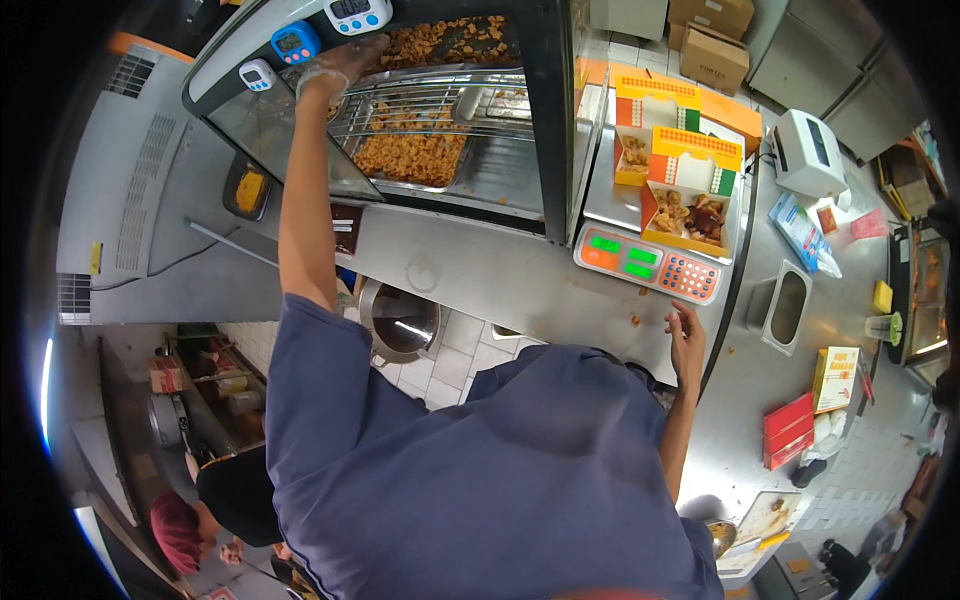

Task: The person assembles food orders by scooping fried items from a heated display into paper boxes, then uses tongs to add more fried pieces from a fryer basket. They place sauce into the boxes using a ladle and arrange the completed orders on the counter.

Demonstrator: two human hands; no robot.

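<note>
My left hand [345, 65], in a clear plastic glove, reaches into a glass-sided warming cabinet [555, 120]. It is beside the fried pieces [450, 42] on the upper shelf, and its fingers are too unclear to tell what they hold. A wire rack [420, 120] crosses above a tray of crumbly fried food [410, 158] lower in the cabinet. Bare and empty, my right hand [685, 345] hangs by the counter edge with fingers loosely apart. Near it is a digital scale [648, 263]. On the scale stands an open yellow box [690, 240] with fried chicken, some of it dark-glazed.
A second open box [630, 172] with fried pieces stands behind. Timers [295, 42] line the cabinet frame. Right of the scale are a white printer-like machine [808, 152], a recessed metal pan [788, 308] and red boxes [789, 432]. Another person [178, 530] is at lower left.
</note>
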